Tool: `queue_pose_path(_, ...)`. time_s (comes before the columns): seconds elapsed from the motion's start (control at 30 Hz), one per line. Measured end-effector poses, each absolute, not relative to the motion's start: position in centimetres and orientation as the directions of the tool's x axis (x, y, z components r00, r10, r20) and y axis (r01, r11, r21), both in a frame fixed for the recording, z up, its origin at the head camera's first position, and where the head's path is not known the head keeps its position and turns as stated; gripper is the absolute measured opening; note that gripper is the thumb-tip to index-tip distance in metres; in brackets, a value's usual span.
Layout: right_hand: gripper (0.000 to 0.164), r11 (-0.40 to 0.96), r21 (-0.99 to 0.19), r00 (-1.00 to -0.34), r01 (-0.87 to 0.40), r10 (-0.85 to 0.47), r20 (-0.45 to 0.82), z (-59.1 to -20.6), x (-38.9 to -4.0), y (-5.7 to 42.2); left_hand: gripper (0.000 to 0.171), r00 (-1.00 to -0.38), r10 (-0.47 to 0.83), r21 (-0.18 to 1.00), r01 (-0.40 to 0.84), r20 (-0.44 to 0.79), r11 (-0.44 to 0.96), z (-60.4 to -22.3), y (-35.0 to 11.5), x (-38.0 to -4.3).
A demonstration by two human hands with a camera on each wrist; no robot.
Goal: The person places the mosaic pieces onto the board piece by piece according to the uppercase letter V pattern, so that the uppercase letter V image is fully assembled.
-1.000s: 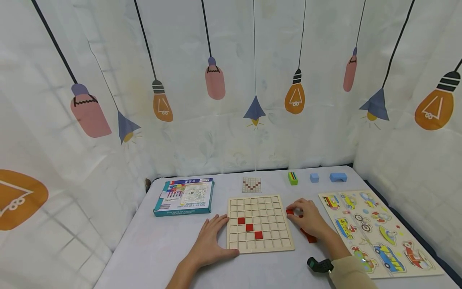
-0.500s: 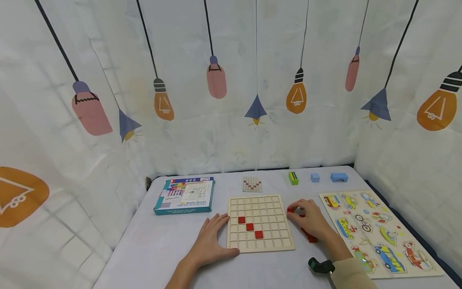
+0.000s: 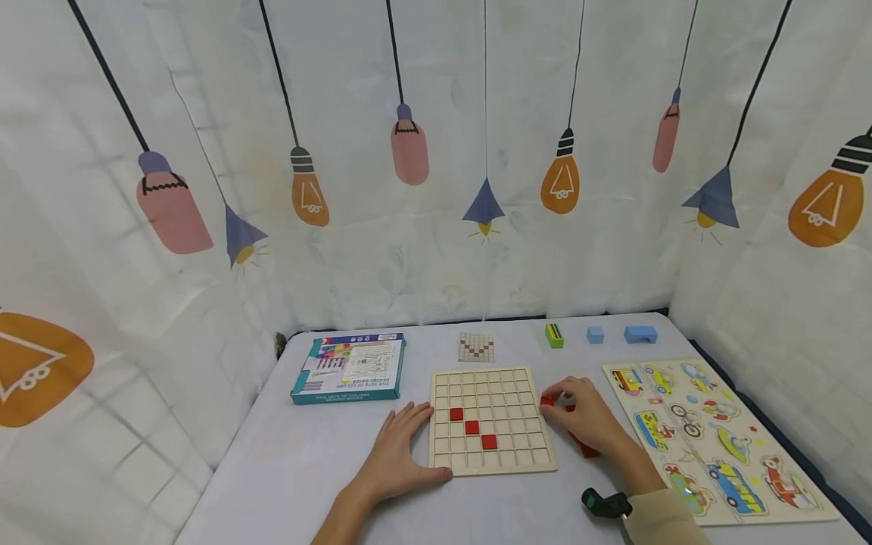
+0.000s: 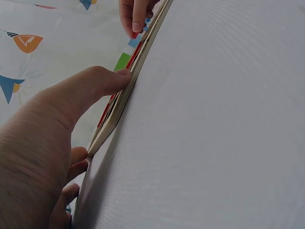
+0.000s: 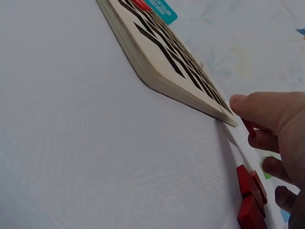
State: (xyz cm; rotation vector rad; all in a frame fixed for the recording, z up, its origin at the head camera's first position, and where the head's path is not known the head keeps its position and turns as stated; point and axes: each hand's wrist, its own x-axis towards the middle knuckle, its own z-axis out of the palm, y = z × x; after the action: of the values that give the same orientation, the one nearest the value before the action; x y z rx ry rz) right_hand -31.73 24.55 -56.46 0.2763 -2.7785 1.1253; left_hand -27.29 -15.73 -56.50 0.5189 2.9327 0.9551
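Right hand point(image 3: 584, 415) pinches a red tile point(image 5: 249, 127) just beside the right edge of the grid board point(image 3: 504, 468), lower centre of frame, left hand point(image 3: 397, 459) spread against its left edge; weak pinch could drop it, low knuckles scatter the loose red pieces point(image 5: 250, 196).

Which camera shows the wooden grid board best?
The head camera: the grid board shows nearly whole there, with three red squares in it. The left wrist camera shows mostly its edge; the right wrist camera only part, slanted.
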Motion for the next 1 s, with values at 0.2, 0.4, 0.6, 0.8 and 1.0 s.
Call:
queue_pose_path(0.2,0.018,0.698,-0.676,-0.971,-0.236,-0.143,0.191,-56.1,-31.5,23.7,0.118,-0.944,0.317,0.576,0.309,0.09,0.757,-56.5,-15.7,-27.3)
queue_pose_path(0.4,0.018,0.69,-0.683,-0.97,-0.242,-0.15,0.192,-56.0,-31.2,22.9,0.118,-0.945,0.315,0.574,0.308,0.089,0.759,-56.5,-15.7,-27.4)
queue_pose_path(0.6,0.019,0.685,-0.686,-0.969,-0.247,-0.168,0.181,-55.8,-31.0,21.9,0.119,-0.945,0.315,0.578,0.304,0.084,0.757,-56.5,-15.7,-27.4)
queue_pose_path(0.8,0.021,0.705,-0.66,-0.966,-0.258,-0.182,0.184,-55.5,-31.0,21.0,0.119,-0.944,0.319,0.585,0.308,0.087,0.75,-56.5,-15.8,-27.4)
queue_pose_path(1.0,0.021,0.707,-0.656,-0.965,-0.263,-0.19,0.181,-55.2,-31.0,20.1,0.118,-0.945,0.316,0.586,0.303,0.082,0.751,-56.4,-15.8,-27.4)
